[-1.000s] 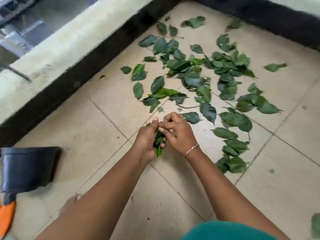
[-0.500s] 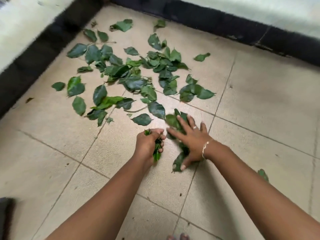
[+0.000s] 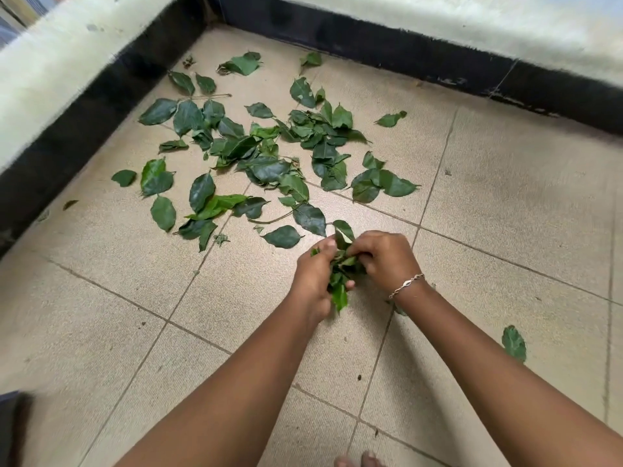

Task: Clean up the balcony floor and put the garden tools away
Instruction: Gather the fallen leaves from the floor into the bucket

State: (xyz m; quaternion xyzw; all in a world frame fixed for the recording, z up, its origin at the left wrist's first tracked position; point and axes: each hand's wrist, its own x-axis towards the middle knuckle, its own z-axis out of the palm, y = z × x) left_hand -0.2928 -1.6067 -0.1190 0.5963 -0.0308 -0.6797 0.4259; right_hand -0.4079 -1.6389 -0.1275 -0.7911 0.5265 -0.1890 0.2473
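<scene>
A low parapet wall (image 3: 60, 72) with a pale, rough top and a black band along its base runs up the left side. It meets a matching far wall (image 3: 438, 25) at the corner. A thin chain bracelet (image 3: 406, 285) circles a wrist. Bare toes (image 3: 359, 461) show at the bottom edge.

No legible text, labels or numbers anywhere

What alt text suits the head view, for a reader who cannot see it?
The left hand and right hand grip a bunch of leaves over a tiled floor. More leaves lie scattered beyond them, toward the wall; a lone leaf lies to the right.
</scene>
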